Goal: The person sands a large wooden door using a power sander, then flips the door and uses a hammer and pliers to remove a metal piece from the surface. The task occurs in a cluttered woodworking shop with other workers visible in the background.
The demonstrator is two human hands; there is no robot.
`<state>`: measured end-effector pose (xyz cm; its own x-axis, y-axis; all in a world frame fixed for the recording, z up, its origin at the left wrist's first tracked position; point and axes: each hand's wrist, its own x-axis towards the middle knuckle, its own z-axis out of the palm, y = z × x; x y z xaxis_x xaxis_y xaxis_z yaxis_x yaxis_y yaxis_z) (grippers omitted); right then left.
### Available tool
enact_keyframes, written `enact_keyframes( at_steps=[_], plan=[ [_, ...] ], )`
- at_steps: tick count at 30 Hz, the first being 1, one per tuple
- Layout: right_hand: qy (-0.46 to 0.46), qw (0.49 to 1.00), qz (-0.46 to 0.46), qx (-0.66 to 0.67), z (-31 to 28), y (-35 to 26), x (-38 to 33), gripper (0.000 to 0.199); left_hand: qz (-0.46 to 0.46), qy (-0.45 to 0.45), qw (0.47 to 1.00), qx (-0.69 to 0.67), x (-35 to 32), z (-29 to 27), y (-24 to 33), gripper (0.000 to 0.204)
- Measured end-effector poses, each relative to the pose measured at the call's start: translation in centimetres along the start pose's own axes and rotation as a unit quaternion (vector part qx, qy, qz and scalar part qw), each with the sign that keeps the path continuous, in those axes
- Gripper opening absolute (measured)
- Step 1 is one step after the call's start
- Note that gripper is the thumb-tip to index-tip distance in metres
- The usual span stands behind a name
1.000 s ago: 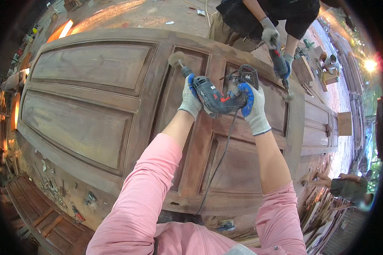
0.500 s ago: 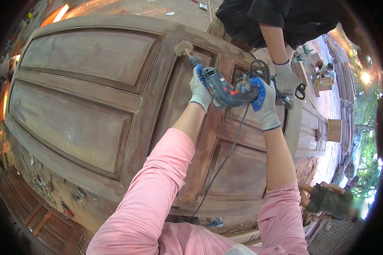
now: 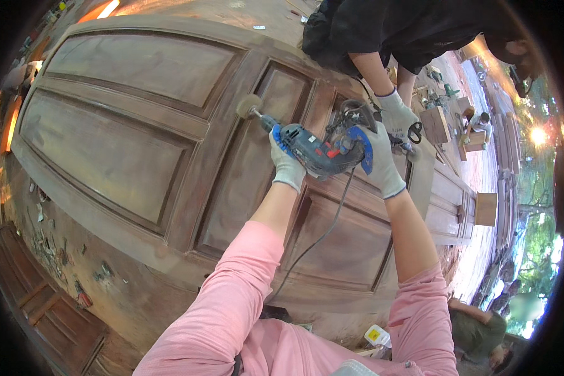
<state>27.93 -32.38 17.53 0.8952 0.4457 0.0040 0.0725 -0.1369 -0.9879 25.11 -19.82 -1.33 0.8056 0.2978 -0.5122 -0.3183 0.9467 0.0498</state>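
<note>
A dark blue-grey power drill (image 3: 314,149) with red parts is held level over a brown panelled wooden door (image 3: 188,207). My left hand (image 3: 286,164), in a white glove with blue on it, wraps round the front of the drill behind its chuck. My right hand (image 3: 377,161), gloved alike, grips the rear handle. A round tan buffing wheel (image 3: 249,106) on the drill's shaft is at the frame strip beside a long narrow panel; whether it touches cannot be made out. The drill's cord (image 3: 323,235) hangs down across the door.
Across the door, a co-worker in dark clothes has a gloved hand (image 3: 398,116) by another tool (image 3: 404,147). A second panelled piece (image 3: 50,307) lies at lower left near scattered tools. Wooden blocks (image 3: 435,125) stand right; more people are beyond. A white container (image 3: 377,335) is near me.
The drill and both my hands have shifted left, with the wheel lower along the frame strip. The view has turned a little. The co-worker's hand has moved slightly left.
</note>
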Motion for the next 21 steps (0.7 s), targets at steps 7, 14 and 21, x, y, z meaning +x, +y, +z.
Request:
enact_keyframes(
  at_steps=[7, 14, 21],
  plan=[
    [-0.047, 0.975, 0.205, 0.072, -2.1, -1.9, 0.8, 0.022, 0.025, 0.038, 0.998, -0.039, -4.1, 1.3, -0.8, 0.040],
    [0.011, 0.993, 0.107, 0.050, 0.8, -2.5, 0.6, 0.017, -0.003, -0.031, 0.998, -0.050, -0.3, 1.7, 0.7, 0.036],
    [-0.032, 0.991, 0.118, 0.051, 0.6, -2.8, -2.2, 0.018, -0.010, 0.004, 0.999, -0.033, -3.5, 0.8, 0.8, 0.037]
  ],
)
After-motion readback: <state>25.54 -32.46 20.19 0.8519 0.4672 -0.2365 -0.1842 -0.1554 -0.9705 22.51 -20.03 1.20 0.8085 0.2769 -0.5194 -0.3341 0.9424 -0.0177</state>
